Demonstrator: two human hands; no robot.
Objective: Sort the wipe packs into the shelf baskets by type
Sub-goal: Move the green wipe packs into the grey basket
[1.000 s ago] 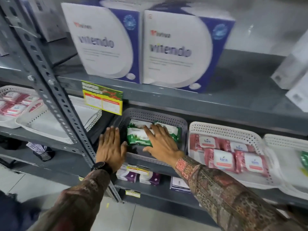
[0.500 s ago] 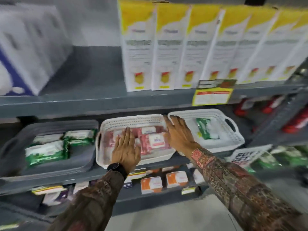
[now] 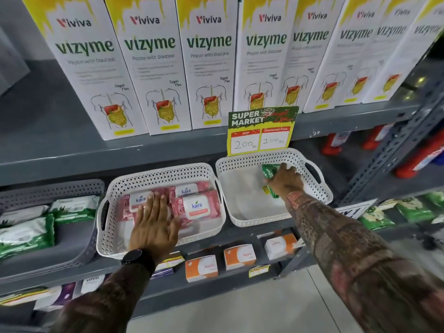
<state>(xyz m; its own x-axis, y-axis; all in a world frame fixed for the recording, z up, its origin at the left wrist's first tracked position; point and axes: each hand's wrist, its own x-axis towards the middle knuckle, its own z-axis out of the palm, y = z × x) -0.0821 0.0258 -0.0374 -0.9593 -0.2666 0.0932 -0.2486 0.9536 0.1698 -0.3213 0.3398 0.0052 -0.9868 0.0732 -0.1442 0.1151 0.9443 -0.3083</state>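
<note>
Green wipe pack (image 3: 268, 171) held in right hand (image 3: 286, 180) grip; left hand (image 3: 153, 227) flat, spread wide on pink packs (image 3: 192, 203).

Perforated white plastic baskets (image 3: 276, 157), glossy pink film wipe packs (image 3: 206, 200), matt grey metal shelf (image 3: 120, 155)

The right hand (image 3: 286, 180) covers most of the green wipe pack (image 3: 269, 170) near the back wall of the white basket (image 3: 322, 195), so the grip cannot be told, and the grey basket (image 3: 79, 188) is cut by the picture's left edge.
</note>
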